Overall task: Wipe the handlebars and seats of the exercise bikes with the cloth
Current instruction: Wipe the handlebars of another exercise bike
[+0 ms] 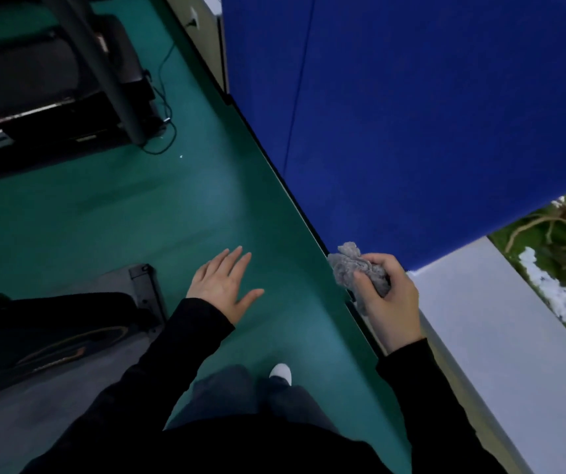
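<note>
My right hand [387, 299] is closed around a crumpled grey cloth [351, 266], held in the air close to the blue wall. My left hand [223, 285] hovers above the green floor with its fingers spread and nothing in it. The dark base of an exercise machine [52, 330] lies at the lower left on a grey mat, well left of my left hand. No handlebars or seat are in view.
A black treadmill [52, 87] with a grey upright post and a loose black cable [165, 107] stands at the upper left. A blue wall [411, 114] and a grey ledge [497, 336] run along the right. Green floor [138, 217] stretches between them. My white shoe [281, 372] shows below.
</note>
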A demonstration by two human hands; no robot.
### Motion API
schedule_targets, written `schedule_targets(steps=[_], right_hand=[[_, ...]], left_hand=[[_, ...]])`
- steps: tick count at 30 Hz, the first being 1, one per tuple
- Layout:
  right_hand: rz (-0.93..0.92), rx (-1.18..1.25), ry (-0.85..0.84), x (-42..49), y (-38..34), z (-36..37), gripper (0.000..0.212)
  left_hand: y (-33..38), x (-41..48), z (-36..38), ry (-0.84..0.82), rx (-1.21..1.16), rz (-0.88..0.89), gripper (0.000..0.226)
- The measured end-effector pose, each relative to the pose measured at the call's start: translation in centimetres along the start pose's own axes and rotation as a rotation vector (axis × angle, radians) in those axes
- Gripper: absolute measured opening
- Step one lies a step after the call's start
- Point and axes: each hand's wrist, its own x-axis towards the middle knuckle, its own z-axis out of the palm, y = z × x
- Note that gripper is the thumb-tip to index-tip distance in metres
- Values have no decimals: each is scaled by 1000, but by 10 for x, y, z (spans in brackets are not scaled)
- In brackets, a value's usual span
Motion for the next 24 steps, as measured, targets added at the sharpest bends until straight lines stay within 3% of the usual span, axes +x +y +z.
schedule_targets(steps=[7,10,14,24], right_hand=[[-47,-41,-100,77,3,9,19],[-80,-41,-206,109,-6,32,20],[-174,-29,-265,156,-29,73,20],[-250,-77,-402,267,-92,172,19]], left_hand=[[0,36,-2,13,40,-124,71],[-11,56,-8,29,4,-198,87],[-39,95,-12,18,2,-250,69],[-125,204,-49,69,-68,-364,69]])
